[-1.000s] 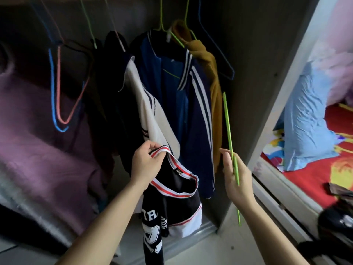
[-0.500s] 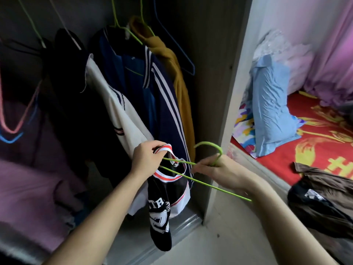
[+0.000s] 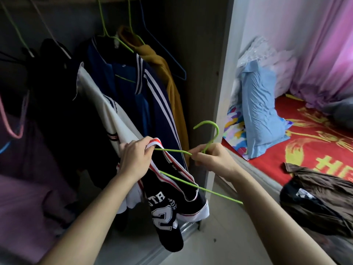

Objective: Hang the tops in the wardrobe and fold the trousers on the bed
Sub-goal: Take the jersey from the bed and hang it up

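Left hand (image 3: 136,159) pinched black red-trimmed jersey's (image 3: 166,207) collar; right hand (image 3: 213,159) gripped green wire hanger (image 3: 211,142). Navy striped jacket (image 3: 158,111) hung behind at 12 o'clock.

Pale blue pillow (image 3: 261,109) standing on end near the white wall (image 3: 267,25), crinkled clear plastic (image 3: 254,48) bunched just behind its top. Multicoloured sheet (image 3: 233,131) showing at its foot. Pink curtain (image 3: 324,54) hanging at far right. Mauve blanket (image 3: 28,197) heaped low at the left. Pale floor (image 3: 229,236) underfoot.
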Demonstrator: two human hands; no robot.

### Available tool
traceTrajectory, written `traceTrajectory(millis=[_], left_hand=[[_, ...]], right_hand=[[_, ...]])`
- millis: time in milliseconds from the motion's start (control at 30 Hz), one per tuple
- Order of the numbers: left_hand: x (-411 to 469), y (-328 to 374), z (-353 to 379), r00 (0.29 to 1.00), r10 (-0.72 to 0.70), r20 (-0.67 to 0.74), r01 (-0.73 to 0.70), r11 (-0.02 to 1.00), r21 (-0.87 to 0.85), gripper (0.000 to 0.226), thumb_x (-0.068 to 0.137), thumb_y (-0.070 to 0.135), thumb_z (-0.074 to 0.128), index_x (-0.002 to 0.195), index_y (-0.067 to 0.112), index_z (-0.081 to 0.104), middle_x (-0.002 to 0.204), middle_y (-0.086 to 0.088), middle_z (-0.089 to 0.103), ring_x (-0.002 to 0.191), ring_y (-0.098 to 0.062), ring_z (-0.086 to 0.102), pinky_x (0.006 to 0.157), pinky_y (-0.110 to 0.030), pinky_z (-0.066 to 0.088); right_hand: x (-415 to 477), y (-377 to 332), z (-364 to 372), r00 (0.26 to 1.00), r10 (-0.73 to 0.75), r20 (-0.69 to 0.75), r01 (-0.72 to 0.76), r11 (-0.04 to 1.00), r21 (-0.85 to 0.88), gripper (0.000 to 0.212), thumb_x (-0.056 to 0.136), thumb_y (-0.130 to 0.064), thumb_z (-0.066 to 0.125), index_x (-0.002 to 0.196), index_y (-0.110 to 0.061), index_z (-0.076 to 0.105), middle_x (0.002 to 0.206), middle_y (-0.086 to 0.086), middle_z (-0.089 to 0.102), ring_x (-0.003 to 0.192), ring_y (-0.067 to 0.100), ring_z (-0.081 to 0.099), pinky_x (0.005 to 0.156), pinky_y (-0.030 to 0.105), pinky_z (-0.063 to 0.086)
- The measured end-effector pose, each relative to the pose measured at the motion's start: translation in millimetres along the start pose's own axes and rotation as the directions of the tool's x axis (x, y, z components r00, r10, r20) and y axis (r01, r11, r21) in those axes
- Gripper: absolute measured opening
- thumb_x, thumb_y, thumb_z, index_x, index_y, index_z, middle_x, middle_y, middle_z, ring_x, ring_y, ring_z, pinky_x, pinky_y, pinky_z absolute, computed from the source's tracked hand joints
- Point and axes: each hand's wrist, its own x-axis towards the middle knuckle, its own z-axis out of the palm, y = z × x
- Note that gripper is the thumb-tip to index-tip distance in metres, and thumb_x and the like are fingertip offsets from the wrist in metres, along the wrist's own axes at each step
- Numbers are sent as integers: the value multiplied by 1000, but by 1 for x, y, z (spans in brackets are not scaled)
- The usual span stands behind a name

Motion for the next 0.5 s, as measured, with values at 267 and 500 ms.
traceTrajectory(millis=[267,500], left_hand=[[-4,-2,-11,1000,-10,-22,9,999,-41,16,99,24,53,94,15,64,60,4,55,68,-32,58,68,-36,36],[3,24,-6,998,25,60,-25,1000,1,20,101,31,48,82,24,47,57,8,47,55,-19,49,50,-31,29]], right_hand=[[-6,23,-3,976,-158,-152,110,952,-286,34,99,-50,51,90,-25,71,62,-18,61,56,1,55,51,13,38],[-1,14,35,987,-152,-48,136,961,-241,26,104,-29,50,110,-16,72,88,-9,67,82,4,63,69,18,49]])
